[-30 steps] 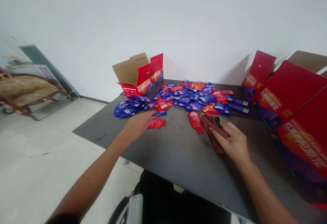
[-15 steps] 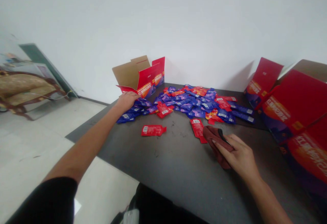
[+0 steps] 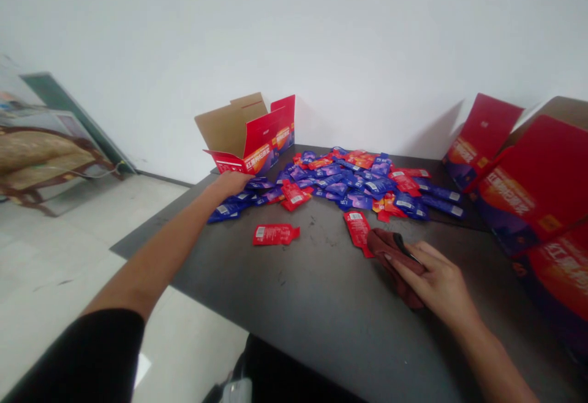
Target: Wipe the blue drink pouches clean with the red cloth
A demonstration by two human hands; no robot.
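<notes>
My left hand (image 3: 232,185) reaches to the near side of an open red cardboard box (image 3: 263,149) at the back left, beside blue sachets (image 3: 227,209). Its fingers point away from me and do not show clearly, so whether they hold anything is hidden. In my right hand (image 3: 443,277) is a folded reddish-brown cloth (image 3: 397,268) with a dark edge, gripped between thumb and fingers above the table. The cloth's tip overlaps the end of a red sachet (image 3: 358,230). Another red sachet (image 3: 274,234) lies flat between my hands.
A heap of blue and red sachets (image 3: 342,182) spreads along the back of the dark grey table (image 3: 285,286). Large red and purple boxes (image 3: 519,185) with raised flaps stand at the right. Behind is a white wall (image 3: 349,48); a wooden-framed sofa (image 3: 43,158) stands far left.
The view has shifted slightly. My left hand stays by the open box, and my right hand keeps its hold on the cloth. The sachets lie as before.
</notes>
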